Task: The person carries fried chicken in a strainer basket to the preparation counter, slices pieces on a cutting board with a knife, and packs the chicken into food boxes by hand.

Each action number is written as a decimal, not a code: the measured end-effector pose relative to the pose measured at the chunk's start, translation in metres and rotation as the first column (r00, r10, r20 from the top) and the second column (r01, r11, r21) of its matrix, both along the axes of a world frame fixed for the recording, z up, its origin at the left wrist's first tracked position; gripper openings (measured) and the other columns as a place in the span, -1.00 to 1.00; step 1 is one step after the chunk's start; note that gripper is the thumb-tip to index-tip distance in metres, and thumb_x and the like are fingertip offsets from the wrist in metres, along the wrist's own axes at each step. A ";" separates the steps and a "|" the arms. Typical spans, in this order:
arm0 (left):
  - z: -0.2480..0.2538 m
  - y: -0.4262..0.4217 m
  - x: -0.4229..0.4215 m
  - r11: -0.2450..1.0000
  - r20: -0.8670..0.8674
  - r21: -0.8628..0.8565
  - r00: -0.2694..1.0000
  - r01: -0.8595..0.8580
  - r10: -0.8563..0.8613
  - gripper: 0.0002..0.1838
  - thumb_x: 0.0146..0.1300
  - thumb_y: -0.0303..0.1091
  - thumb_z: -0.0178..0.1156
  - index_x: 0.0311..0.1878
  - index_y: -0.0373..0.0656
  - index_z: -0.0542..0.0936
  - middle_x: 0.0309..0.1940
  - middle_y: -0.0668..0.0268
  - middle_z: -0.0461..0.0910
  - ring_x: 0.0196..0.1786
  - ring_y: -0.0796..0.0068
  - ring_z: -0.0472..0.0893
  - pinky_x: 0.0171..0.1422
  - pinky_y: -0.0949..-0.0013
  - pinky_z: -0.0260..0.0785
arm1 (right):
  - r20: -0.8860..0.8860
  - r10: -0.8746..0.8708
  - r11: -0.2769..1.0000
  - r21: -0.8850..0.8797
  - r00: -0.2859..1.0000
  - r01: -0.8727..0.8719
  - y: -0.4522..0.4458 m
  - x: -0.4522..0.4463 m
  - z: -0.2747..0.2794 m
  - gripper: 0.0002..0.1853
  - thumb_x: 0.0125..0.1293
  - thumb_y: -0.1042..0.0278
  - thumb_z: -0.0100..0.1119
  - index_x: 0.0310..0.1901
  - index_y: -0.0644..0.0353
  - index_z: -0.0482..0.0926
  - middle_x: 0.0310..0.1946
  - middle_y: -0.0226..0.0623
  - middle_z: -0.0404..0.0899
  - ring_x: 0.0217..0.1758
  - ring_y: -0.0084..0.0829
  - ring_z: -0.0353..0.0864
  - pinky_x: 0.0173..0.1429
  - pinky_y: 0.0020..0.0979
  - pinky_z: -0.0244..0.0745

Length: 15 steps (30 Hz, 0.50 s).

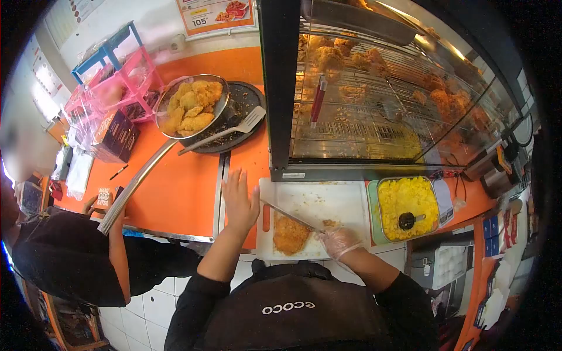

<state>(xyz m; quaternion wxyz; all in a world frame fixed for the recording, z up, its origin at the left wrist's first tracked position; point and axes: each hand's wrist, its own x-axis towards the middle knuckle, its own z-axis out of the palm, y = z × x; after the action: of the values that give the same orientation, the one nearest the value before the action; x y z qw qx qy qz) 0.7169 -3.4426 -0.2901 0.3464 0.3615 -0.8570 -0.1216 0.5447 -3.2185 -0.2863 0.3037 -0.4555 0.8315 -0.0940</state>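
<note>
My right hand (pixel 341 243), in a clear plastic glove, is closed around a knife (pixel 287 215). The blade slants up to the left, above or along the upper edge of a breaded fried cutlet (pixel 290 237); contact I cannot tell. Under them lies a white cutting board (pixel 345 202) with crumbs and a small fried piece (pixel 331 223) near the knife's handle. My left hand (pixel 239 198) is bare, with fingers stretched out, just left of the board's upper left corner, and holds nothing.
A co-worker (pixel 70 260) at the left holds a small dark box (pixel 105 199). A strainer (pixel 223 107) of fried pieces and a spatula (pixel 249 121) rest by a round dark tray (pixel 241 93). Behind the board stands a glass warming cabinet (pixel 351 167); right, a yellow-food tray (pixel 379 219).
</note>
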 end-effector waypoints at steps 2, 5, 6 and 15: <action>-0.022 -0.010 -0.017 0.999 0.176 0.041 0.984 -0.024 0.016 -0.39 0.31 -0.11 -0.08 0.27 -0.40 0.21 0.34 -0.07 0.09 0.42 -0.03 0.01 0.44 -0.14 -0.30 | 0.027 -0.021 1.000 0.022 0.999 0.021 0.001 0.003 -0.001 -0.61 0.31 -0.02 -0.08 -0.27 0.11 0.61 -0.40 -0.02 0.59 -0.28 0.01 0.57 -0.20 -0.09 0.42; -0.040 -0.016 -0.034 0.992 0.373 0.121 0.928 -0.040 -0.008 -0.33 0.35 -0.04 -0.19 0.33 -0.41 0.12 0.41 -0.06 -0.05 0.48 0.01 -0.13 0.46 -0.17 -0.43 | -0.055 0.064 0.998 -0.009 0.996 -0.064 0.001 0.004 -0.010 -0.63 0.32 0.04 -0.10 -0.34 0.12 0.62 -0.45 -0.04 0.58 -0.34 0.00 0.57 -0.24 -0.11 0.43; -0.042 -0.017 -0.035 0.989 0.411 0.142 0.911 -0.044 -0.018 -0.32 0.35 -0.03 -0.20 0.34 -0.41 0.11 0.41 -0.06 -0.06 0.48 0.02 -0.13 0.46 -0.16 -0.43 | -0.085 0.100 0.995 -0.001 0.991 -0.101 0.000 0.004 -0.009 -0.64 0.32 0.04 -0.10 -0.33 0.11 0.62 -0.45 -0.04 0.58 -0.34 0.00 0.57 -0.25 -0.11 0.42; -0.055 -0.026 -0.028 0.968 0.451 0.235 0.892 -0.091 -0.026 -0.32 0.35 -0.02 -0.23 0.36 -0.38 0.08 0.42 -0.03 -0.06 0.48 0.07 -0.12 0.47 -0.12 -0.51 | -0.166 0.197 0.980 0.069 0.966 -0.188 -0.013 0.005 -0.024 -0.68 0.28 0.18 -0.16 -0.21 0.07 0.63 -0.28 -0.05 0.61 -0.20 -0.06 0.60 -0.10 -0.10 0.48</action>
<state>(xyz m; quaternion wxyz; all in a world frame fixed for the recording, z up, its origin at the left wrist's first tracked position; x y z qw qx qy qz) 0.6886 -3.4684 -0.3456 0.0921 0.4349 -0.8854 -0.1357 0.5493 -3.2311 -0.3102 0.2504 -0.5324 0.8086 -0.0026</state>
